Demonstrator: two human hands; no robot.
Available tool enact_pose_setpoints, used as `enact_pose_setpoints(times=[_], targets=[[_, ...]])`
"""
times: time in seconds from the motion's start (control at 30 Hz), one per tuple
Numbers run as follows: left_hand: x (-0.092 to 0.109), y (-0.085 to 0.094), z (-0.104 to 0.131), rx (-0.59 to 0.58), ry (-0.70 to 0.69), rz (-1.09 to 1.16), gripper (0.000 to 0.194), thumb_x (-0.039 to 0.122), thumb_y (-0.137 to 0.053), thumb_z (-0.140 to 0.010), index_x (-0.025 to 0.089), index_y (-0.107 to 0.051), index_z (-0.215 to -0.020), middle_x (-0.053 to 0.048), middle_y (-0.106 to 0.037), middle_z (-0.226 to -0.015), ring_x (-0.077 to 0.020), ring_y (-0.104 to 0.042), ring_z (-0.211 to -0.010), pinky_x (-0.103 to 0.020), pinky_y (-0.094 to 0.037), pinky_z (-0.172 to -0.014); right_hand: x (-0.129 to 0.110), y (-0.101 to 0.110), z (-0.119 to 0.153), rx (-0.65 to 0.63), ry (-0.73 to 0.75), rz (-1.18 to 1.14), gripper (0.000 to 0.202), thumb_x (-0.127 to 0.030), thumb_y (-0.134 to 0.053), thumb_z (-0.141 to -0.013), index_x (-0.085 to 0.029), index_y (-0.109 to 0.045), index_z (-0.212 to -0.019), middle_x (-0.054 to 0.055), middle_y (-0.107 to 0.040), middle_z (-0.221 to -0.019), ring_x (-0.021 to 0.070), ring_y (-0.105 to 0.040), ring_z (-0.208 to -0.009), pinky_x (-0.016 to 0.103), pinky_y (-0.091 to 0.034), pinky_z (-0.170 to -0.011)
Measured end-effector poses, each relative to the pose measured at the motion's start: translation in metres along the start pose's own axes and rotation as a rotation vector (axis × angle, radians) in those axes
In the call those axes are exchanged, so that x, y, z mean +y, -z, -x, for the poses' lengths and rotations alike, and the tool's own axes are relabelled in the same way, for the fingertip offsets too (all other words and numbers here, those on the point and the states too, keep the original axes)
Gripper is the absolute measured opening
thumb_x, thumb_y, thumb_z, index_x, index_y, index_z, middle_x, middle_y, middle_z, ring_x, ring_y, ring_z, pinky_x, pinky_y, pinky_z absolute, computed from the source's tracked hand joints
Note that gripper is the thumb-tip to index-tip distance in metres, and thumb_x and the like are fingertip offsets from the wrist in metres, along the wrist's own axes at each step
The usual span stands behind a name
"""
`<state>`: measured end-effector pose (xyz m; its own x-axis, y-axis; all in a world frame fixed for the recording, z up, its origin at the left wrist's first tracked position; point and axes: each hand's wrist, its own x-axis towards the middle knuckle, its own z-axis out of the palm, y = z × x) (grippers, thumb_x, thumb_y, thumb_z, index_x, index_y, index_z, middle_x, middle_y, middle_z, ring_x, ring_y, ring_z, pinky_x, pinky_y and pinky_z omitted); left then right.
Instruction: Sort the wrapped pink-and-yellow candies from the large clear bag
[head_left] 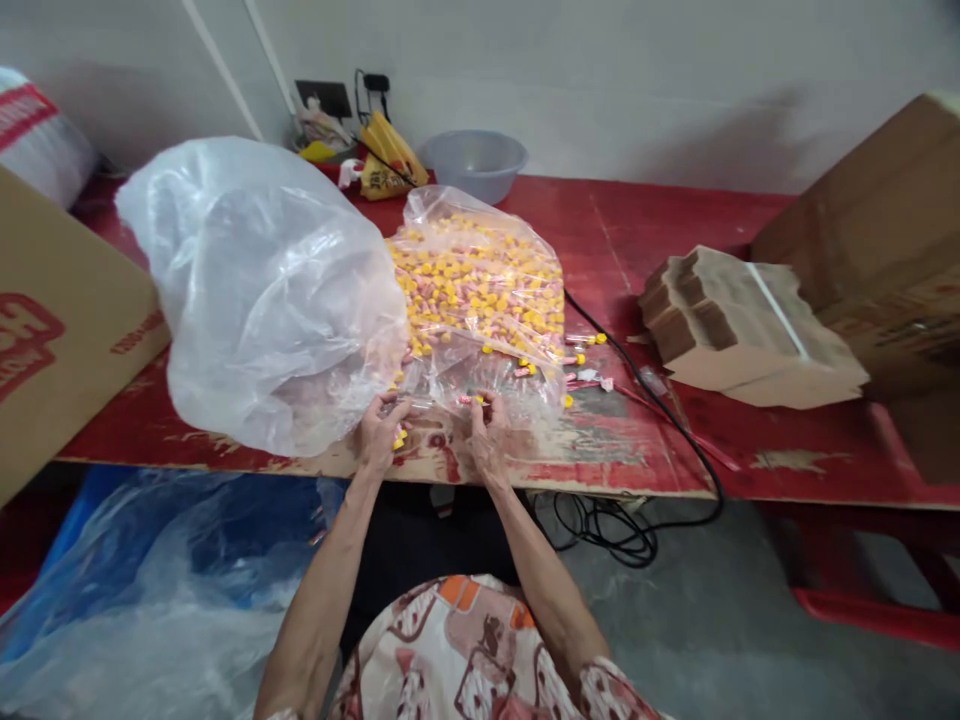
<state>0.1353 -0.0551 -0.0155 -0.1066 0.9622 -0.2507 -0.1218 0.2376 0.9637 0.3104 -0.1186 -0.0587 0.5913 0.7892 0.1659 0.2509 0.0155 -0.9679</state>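
A clear plastic bag [487, 260] full of small pink tubes with yellow caps lies on the table in front of me. At the bag's near edge, my right hand [489, 432] pinches one small pink tube [466, 400] with a yellow cap between thumb and fingers. My left hand [379, 432] is closed beside the same edge, its fingers curled. A few yellow-capped tubes [400, 438] show at its palm, partly hidden by the hand. Several more tubes [576, 360] lie loose by the bag's right side.
A large, puffed-up translucent bag [262, 290] stands at the left, beside a cardboard box [67, 320]. Flat cardboard pieces [757, 335] are stacked at the right before another carton [877, 260]. A black cable [660, 405] crosses the red table [660, 220]. A plastic basin [480, 165] sits near the wall.
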Motion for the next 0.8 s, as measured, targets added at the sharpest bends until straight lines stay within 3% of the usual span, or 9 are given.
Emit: enact_pose_setpoints(times=[0.2, 0.37, 0.57, 0.7, 0.8], targets=[[0.005, -0.001, 0.002, -0.109, 0.018, 0.014, 0.057, 0.047, -0.100, -0.056, 0.023, -0.070, -0.097, -0.002, -0.083, -0.086, -0.0221, -0.082, -0.071, -0.023, -0.058, -0.056, -0.003, -0.002, -0.002, -0.158, 0.102, 0.099, 0.024, -0.037, -0.059, -0.109, -0.025, -0.077, -0.117, 0.011, -0.081, -0.117, 0.0288, -0.076, -0.110, 0.042, -0.062, -0.103], [0.004, -0.005, 0.003, -0.125, -0.014, 0.042, 0.063, 0.056, -0.101, -0.060, 0.021, -0.076, -0.105, -0.003, -0.083, -0.087, -0.0234, -0.085, -0.074, -0.024, -0.061, -0.058, -0.010, -0.009, 0.002, -0.035, -0.011, -0.082, 0.033, -0.051, -0.060, -0.113, -0.023, -0.077, -0.121, 0.007, -0.082, -0.107, 0.0258, -0.076, -0.093, 0.039, -0.065, -0.093], [-0.001, -0.008, 0.010, -0.246, -0.030, -0.041, 0.059, 0.064, -0.100, -0.068, 0.023, -0.081, -0.105, -0.003, -0.080, -0.075, -0.0238, -0.082, -0.067, -0.027, -0.062, -0.054, -0.015, -0.016, 0.007, -0.046, -0.085, -0.180, 0.043, -0.061, -0.057, -0.116, -0.023, -0.077, -0.126, 0.002, -0.078, -0.088, 0.0230, -0.072, -0.076, 0.035, -0.063, -0.079], [-0.003, -0.009, 0.011, -0.217, -0.060, -0.044, 0.056, 0.067, -0.098, -0.071, 0.024, -0.082, -0.103, -0.001, -0.078, -0.071, -0.0202, -0.077, -0.061, -0.026, -0.062, -0.056, -0.013, -0.008, -0.001, 0.007, -0.102, -0.134, 0.046, -0.065, -0.061, -0.112, -0.023, -0.076, -0.121, 0.006, -0.082, -0.099, 0.0237, -0.074, -0.085, 0.035, -0.064, -0.084], [-0.003, -0.011, 0.012, -0.229, -0.079, -0.052, 0.054, 0.065, -0.098, -0.072, 0.023, -0.083, -0.103, -0.002, -0.079, -0.073, -0.0174, -0.074, -0.060, -0.023, -0.058, -0.055, -0.013, -0.005, -0.001, -0.098, -0.091, -0.137, 0.046, -0.065, -0.060, -0.111, -0.023, -0.077, -0.121, 0.006, -0.081, -0.100, 0.0228, -0.073, -0.084, 0.035, -0.063, -0.083]])
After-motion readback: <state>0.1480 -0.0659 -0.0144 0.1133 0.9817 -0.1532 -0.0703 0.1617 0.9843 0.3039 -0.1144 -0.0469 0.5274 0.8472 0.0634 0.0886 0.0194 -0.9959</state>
